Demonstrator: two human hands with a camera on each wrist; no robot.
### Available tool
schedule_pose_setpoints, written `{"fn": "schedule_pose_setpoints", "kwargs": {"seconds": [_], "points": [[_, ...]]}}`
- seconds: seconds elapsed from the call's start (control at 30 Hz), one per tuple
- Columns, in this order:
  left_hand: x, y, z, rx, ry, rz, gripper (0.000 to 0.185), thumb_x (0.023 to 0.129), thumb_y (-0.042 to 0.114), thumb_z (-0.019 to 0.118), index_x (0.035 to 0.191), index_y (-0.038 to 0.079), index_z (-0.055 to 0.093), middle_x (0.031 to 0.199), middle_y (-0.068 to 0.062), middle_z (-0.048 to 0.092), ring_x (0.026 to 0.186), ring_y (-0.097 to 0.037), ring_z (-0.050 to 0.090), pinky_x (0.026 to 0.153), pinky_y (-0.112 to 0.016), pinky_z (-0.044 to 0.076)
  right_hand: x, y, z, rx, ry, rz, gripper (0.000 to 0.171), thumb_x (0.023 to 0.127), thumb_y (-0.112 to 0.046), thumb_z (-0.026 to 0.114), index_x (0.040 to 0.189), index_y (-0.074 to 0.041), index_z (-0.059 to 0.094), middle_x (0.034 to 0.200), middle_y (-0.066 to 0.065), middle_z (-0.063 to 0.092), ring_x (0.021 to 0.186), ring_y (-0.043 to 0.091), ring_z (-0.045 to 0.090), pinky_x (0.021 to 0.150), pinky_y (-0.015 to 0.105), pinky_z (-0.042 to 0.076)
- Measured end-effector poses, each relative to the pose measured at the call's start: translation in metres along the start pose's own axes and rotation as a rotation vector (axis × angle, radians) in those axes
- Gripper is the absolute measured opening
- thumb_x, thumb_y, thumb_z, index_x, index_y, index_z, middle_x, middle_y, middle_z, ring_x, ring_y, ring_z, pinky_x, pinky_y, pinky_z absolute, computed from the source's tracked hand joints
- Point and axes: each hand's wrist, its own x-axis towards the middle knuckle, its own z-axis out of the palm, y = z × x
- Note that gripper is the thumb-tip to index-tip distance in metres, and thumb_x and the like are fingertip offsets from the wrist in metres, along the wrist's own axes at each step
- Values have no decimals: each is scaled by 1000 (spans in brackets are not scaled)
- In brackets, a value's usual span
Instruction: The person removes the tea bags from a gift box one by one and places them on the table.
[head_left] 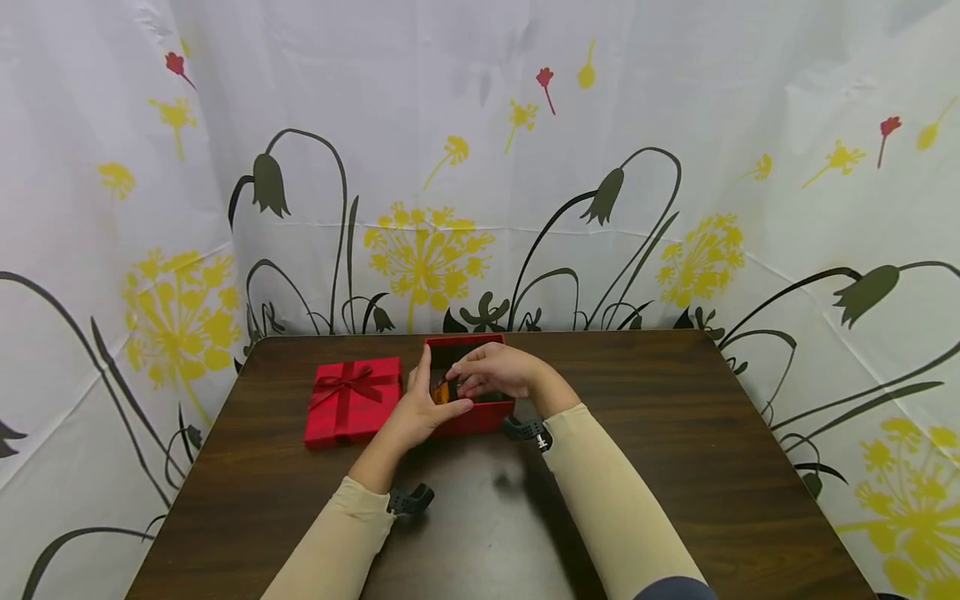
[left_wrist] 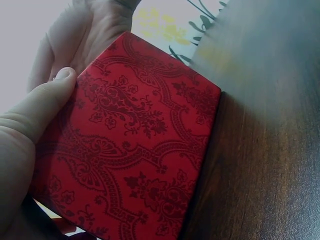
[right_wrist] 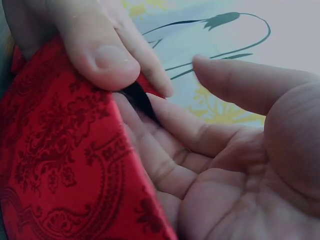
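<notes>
A dark brown wooden table [head_left: 675, 467] stood against a white curtain [head_left: 480, 125] printed with yellow blossoms and dark drooping flowers. Near the table's far edge, about midway across, sat an open red box [head_left: 472, 417], its outer wall covered in a darker red scroll pattern and its inside dark.

The left hand [head_left: 423, 408] gripped the box's near left corner, thumb curled against the wall. The right hand [head_left: 495, 368] reached over the box from the right, its fingers curled down inside the rim and pinching something dark there. A small orange and dark object [head_left: 442, 392] showed between the two hands, too hidden to make out.

Just left of the box lay its red lid [head_left: 352, 400], tied with a ribbon bow. The hands covered most of the box's opening. Both sleeves were beige.
</notes>
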Motion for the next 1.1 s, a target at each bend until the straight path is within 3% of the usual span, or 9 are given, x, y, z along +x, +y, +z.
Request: {"fn": "schedule_pose_setpoints", "kwargs": {"seconds": [0.23,0.37,0.5,0.6,0.67,0.73,0.83,0.93,1.1], "points": [[0,-1,-1,-12,-1,8,133,92,49,86,174,33,-17,181,-21,3,162,-51,24,130,-71,26,-1,0,4,46,72,-36,13,104,-5,72,110,4,78,96,3,77,88,16,76,87,32,65],[1,-1,-2,-9,1,17,132,92,49,86,175,32,-16,181,-21,2,163,-50,23,130,-71,26,0,0,6,71,124,-53,4,100,1,73,104,-1,72,91,2,73,83,16,75,81,30,66],[2,0,-1,-5,-3,13,133,91,51,86,175,32,-15,181,-21,3,164,-50,22,130,-72,26,-2,2,2,186,139,-83,30,99,10,66,125,-1,58,99,6,67,84,17,73,80,30,65],[2,0,-1,-1,-8,1,134,90,53,87,175,32,-15,181,-20,4,163,-50,22,129,-74,27,-5,4,-1,241,103,-107,49,100,10,60,148,4,51,119,9,67,92,19,72,86,31,64],[2,0,0,-1,-11,-5,137,88,57,87,175,33,-16,181,-20,4,163,-51,23,128,-74,27,-6,5,-2,235,83,-116,49,102,8,58,151,6,54,127,10,67,96,20,72,90,32,63],[3,-1,0,1,-14,-8,139,86,62,87,174,34,-16,181,-20,4,163,-51,23,128,-75,27,-6,6,-1,219,74,-126,38,103,6,57,140,7,64,131,11,68,100,22,72,92,32,63],[3,-1,0,1,-17,-7,141,83,67,86,174,36,-17,182,-19,3,163,-51,23,128,-75,28,-5,7,-2,217,78,-129,22,106,1,58,121,2,74,121,10,73,97,21,74,93,33,65],[2,-2,0,0,-15,-2,138,86,63,86,173,37,-18,182,-18,3,164,-51,21,128,-74,27,-5,7,-2,232,76,-125,18,110,-3,58,109,-2,76,111,8,76,93,20,77,93,34,66],[1,-1,-1,0,-10,2,133,91,53,86,174,36,-17,182,-19,2,165,-51,18,128,-75,25,-5,6,1,193,85,-129,8,107,1,64,113,0,69,113,7,74,97,20,76,91,34,66]]}}
